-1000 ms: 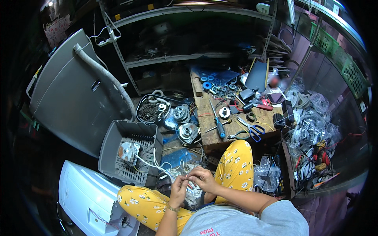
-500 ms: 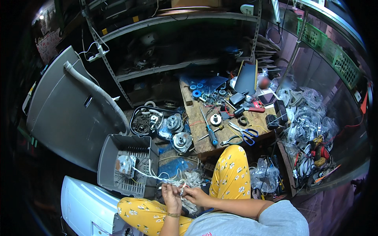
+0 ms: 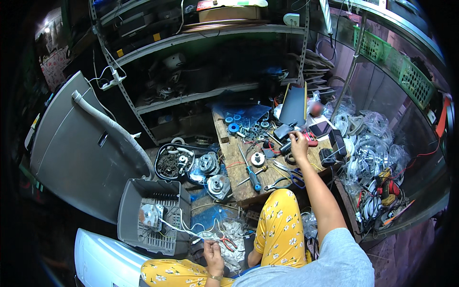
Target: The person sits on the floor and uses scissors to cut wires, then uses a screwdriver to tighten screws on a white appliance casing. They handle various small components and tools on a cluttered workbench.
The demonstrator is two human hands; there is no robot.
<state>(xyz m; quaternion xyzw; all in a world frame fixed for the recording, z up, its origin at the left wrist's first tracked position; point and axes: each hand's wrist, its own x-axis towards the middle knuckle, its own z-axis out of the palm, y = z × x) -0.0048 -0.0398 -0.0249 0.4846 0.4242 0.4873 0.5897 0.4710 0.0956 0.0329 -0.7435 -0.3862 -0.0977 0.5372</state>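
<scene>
My left hand (image 3: 213, 256) is low in the middle, its fingers closed on the white wires (image 3: 189, 231) that run from a motor (image 3: 151, 215). The motor sits in a grey slatted plastic tub (image 3: 125, 217). Just beyond that hand, small red-orange-handled pliers (image 3: 228, 244) lie on a pale crumpled cloth (image 3: 235, 229). My right hand (image 3: 299, 146) reaches over the wooden worktop (image 3: 244, 184), its fingers drawn together beside a red-handled tool (image 3: 311, 142). What they pinch, if anything, is hidden. Below this hand lie a black tape roll (image 3: 289, 159) and blue-handled scissors (image 3: 297, 180).
A blue screwdriver (image 3: 254, 178), pliers (image 3: 277, 183) and a white round part (image 3: 257, 159) share the worktop with small hardware. Bagged parts (image 3: 373, 143) heap up at the right. A grey panel with a hose (image 3: 122, 131) leans at the left. Metal shelves (image 3: 201, 93) stand behind.
My right hand has left the wires beside my left hand and moved up and right over the worktop. The red-orange-handled pliers now show on the cloth. My left hand stays at the wires.
</scene>
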